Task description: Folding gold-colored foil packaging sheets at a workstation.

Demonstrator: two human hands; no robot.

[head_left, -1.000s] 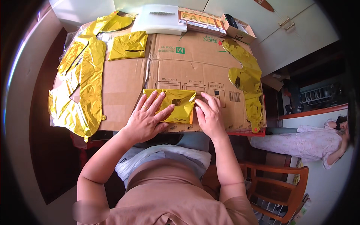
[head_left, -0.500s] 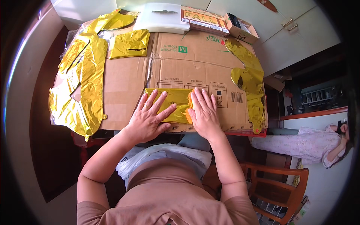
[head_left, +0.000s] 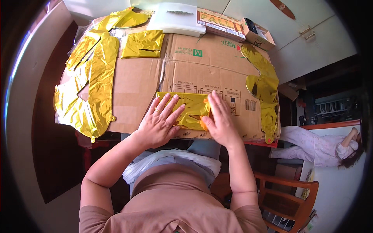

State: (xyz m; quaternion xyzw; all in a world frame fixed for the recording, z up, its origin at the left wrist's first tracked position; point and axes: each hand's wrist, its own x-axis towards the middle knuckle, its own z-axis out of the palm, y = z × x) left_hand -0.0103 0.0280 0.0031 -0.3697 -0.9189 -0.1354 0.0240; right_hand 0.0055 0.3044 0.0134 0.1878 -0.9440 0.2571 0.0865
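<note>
A folded gold foil balloon (head_left: 189,101) lies flat on cardboard near the table's front edge. My left hand (head_left: 160,120) rests on its left part, palm down with fingers spread. My right hand (head_left: 222,123) is at its right end, fingers stretched and thumb apart, tilted partly onto its side. Orange patches show on the foil beside that hand; I cannot tell whether they are reflections. Another folded gold foil balloon (head_left: 142,44) lies farther back. A large unfolded gold balloon (head_left: 101,73) spreads over the left side, and a further one (head_left: 265,87) along the right edge.
Flattened cardboard (head_left: 134,81) covers the table. Along the back stand a translucent white plastic box (head_left: 176,19), a flat printed box (head_left: 220,24) and a small open carton (head_left: 259,37). A wooden chair (head_left: 287,194) is at lower right; another person (head_left: 322,147) is beyond it.
My right hand has turned more onto its side at the balloon's right end. My left hand stays flat on the foil. The view has shifted slightly, and the other person has changed posture.
</note>
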